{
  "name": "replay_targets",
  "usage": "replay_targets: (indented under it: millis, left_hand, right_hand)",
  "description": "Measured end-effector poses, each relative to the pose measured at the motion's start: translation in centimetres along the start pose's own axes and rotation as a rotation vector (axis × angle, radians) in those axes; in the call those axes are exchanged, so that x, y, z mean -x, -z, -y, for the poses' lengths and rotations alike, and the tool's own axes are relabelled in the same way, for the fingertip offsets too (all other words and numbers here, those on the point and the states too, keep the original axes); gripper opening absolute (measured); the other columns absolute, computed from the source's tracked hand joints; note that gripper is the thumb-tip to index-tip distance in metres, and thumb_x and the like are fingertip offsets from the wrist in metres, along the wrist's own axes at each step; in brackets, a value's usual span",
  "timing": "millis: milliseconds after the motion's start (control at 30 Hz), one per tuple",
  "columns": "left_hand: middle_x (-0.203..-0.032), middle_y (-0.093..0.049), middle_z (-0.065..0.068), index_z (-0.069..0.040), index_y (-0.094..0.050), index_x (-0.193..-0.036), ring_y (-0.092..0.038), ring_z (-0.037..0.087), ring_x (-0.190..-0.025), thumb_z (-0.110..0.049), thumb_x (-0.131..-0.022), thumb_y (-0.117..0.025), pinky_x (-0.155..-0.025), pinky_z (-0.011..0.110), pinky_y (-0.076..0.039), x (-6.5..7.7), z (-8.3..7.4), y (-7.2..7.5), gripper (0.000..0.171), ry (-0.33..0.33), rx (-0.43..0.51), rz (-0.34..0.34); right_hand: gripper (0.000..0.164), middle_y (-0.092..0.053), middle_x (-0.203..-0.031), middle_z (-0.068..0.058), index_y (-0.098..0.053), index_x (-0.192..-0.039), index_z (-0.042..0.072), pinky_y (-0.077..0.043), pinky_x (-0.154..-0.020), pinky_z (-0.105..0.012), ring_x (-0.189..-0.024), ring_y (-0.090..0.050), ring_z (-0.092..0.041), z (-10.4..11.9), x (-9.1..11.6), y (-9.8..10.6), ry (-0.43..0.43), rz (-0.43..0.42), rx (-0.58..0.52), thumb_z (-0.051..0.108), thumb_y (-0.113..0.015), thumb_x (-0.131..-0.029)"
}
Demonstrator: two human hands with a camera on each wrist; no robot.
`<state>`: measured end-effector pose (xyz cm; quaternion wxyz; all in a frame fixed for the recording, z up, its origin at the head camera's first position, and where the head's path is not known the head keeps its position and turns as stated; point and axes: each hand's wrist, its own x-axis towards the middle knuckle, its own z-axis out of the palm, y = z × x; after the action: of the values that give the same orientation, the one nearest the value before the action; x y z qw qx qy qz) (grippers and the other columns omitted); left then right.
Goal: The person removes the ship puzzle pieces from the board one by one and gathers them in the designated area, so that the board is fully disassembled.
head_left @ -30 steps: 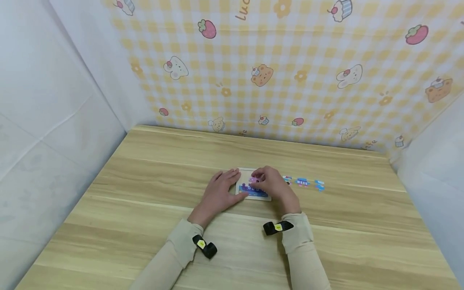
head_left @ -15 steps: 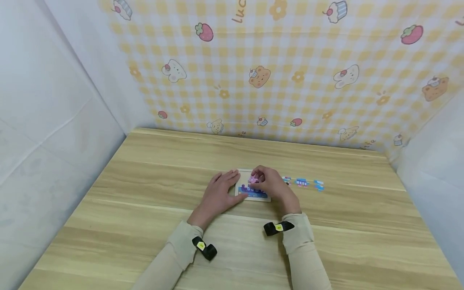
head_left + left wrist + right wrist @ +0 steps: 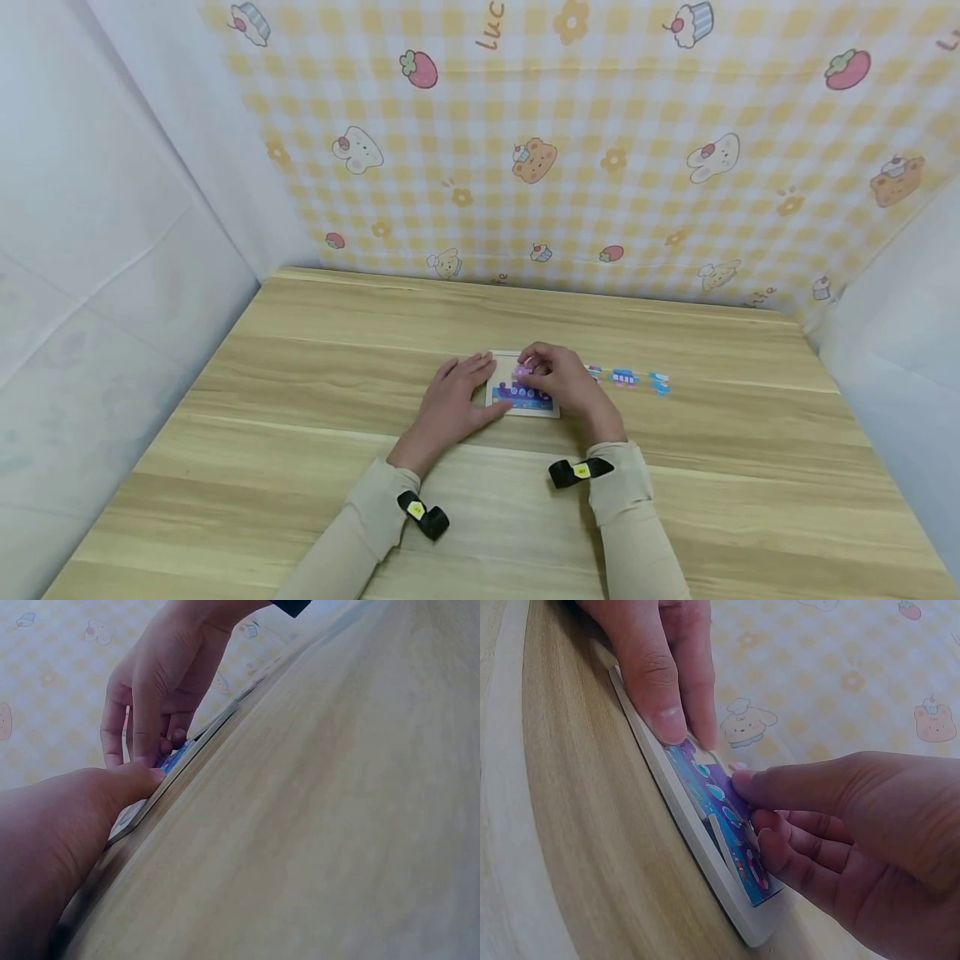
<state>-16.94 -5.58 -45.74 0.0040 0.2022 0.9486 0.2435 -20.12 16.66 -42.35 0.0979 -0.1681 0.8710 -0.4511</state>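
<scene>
In the head view a small jigsaw tray [image 3: 504,364] with a pale frame lies mid-table. Blue and purple puzzle pieces [image 3: 521,400] fill its near part. My left hand [image 3: 452,402] lies flat along the tray's left side, its thumb on the near edge. With thumb and fingers my right hand [image 3: 567,385] pinches a pink puzzle piece [image 3: 522,369] over the upper part of the tray, mostly covered by the fingers. In the right wrist view a blue-purple piece [image 3: 739,859] at the tray's right end sits raised and tilted above the frame.
Loose puzzle pieces lie in a row right of the tray, among them a blue and pink one [image 3: 624,377] and a light blue one [image 3: 660,383]. The wooden table [image 3: 337,333] meets a checked cloth wall [image 3: 570,217] at the back.
The head view has tilted up a little. My right hand and the pink piece shift only slightly over the tray, still pinched. My left hand stays in place.
</scene>
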Motion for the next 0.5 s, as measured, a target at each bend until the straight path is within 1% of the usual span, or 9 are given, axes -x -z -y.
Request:
replay_targets:
  millis: [133,333,400,500]
  left_hand:
    - [-0.162,-0.043,0.002,-0.01,-0.05,-0.153,-0.034,0.019,-0.152,-0.06,-0.095,-0.065,-0.128,0.045,-0.016,0.06,-0.18,0.04,0.079,-0.004,0.008,-0.01]
    - [-0.161,-0.044,0.002,-0.009,-0.051,-0.153,-0.035,0.02,-0.152,-0.059,-0.094,-0.067,-0.128,0.046,-0.016,0.13,-0.33,0.05,0.078,-0.01,0.023,-0.025]
    - [-0.161,-0.044,0.003,-0.009,-0.052,-0.152,-0.036,0.02,-0.152,-0.058,-0.093,-0.068,-0.127,0.046,-0.016,0.17,-0.36,0.01,0.078,-0.011,0.027,-0.03]
    - [-0.161,-0.043,0.002,-0.01,-0.051,-0.153,-0.035,0.02,-0.152,-0.059,-0.094,-0.067,-0.128,0.045,-0.016,0.23,-0.36,-0.14,0.079,-0.006,0.025,-0.027]
  right_hand:
    - [0.02,-0.066,-0.091,-0.005,-0.068,-0.114,0.003,-0.051,-0.069,-0.026,-0.076,-0.058,-0.017,-0.11,-0.01,0.08,0.014,0.002,-0.008,0.009,-0.075,-0.096]
    - [0.019,-0.064,-0.09,-0.006,-0.066,-0.11,0.004,-0.049,-0.067,-0.024,-0.076,-0.056,-0.018,-0.1,0.1,0.19,0.028,-0.003,-0.051,0.009,-0.076,-0.095]
    - [0.019,-0.065,-0.091,-0.006,-0.067,-0.111,0.004,-0.049,-0.067,-0.024,-0.076,-0.057,-0.018,-0.11,0.2,0.27,0.029,-0.004,-0.062,0.011,-0.076,-0.095]
    - [0.021,-0.067,-0.093,-0.006,-0.07,-0.114,0.005,-0.052,-0.07,-0.026,-0.079,-0.061,-0.019,-0.12,0.59,0.71,0.014,-0.024,-0.096,0.016,-0.075,-0.097]
